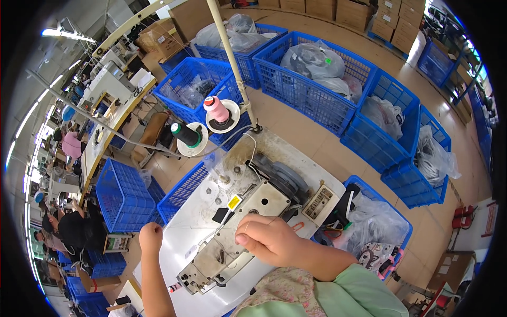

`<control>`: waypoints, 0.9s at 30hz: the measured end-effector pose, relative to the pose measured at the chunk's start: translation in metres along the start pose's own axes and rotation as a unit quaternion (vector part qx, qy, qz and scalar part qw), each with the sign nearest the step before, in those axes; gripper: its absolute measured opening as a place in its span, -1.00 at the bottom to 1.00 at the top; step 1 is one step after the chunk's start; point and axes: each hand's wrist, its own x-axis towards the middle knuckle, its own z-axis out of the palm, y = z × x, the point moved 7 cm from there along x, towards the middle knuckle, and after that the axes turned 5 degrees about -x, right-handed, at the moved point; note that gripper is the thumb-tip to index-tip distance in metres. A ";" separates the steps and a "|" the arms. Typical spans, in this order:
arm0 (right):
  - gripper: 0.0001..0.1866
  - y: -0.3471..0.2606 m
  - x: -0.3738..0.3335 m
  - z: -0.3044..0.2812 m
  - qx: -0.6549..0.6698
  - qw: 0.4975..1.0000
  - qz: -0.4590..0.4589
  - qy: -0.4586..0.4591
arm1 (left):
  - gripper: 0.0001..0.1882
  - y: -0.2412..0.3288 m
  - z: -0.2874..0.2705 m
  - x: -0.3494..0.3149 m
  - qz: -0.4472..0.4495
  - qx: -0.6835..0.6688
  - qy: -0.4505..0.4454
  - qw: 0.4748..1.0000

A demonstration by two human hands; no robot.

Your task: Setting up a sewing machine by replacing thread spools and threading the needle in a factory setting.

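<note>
A white sewing machine (253, 203), worn and stained, sits on a pale table in front of me. Above its arm, my right hand (266, 240) is closed in a pinch on a fine thread (203, 228). The thread stretches left toward my left hand (151, 238), closed in a fist beyond the table's left edge; its fingertips are hidden. A pink thread cone (216, 108) and a dark green thread cone (185, 135) stand on round white holders behind the machine. By the needle end lies a small pink-and-black spool (174, 287).
Blue crates (317, 79) with bagged goods curve around the back and right. Another blue crate (380, 222), holding plastic bags, touches the table's right side. A pole (227, 47) rises behind the machine. Other people (79, 230) sit along a bench at the far left.
</note>
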 end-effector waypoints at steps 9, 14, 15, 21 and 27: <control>-0.86 -0.002 -0.002 -0.003 0.001 1.000 -0.002 0.005 | -0.90 -0.063 0.025 -0.016 -0.095 0.176 -0.045 0.979; -0.87 -0.008 -0.001 -0.004 0.011 1.000 -0.023 0.002 | -0.88 -0.105 0.035 -0.029 -0.134 0.219 -0.084 0.963; -0.87 -0.008 0.000 -0.005 0.010 1.000 -0.023 0.002 | -0.87 -0.110 0.036 -0.032 -0.163 0.218 -0.100 0.957; -0.90 -0.020 -0.001 -0.007 -0.001 0.998 -0.068 0.018 | -0.81 -0.144 0.038 -0.055 -0.211 0.237 -0.123 0.940; -0.92 -0.024 -0.007 -0.009 -0.036 0.996 -0.079 0.016 | -0.80 -0.149 0.045 -0.063 -0.264 0.211 -0.136 0.931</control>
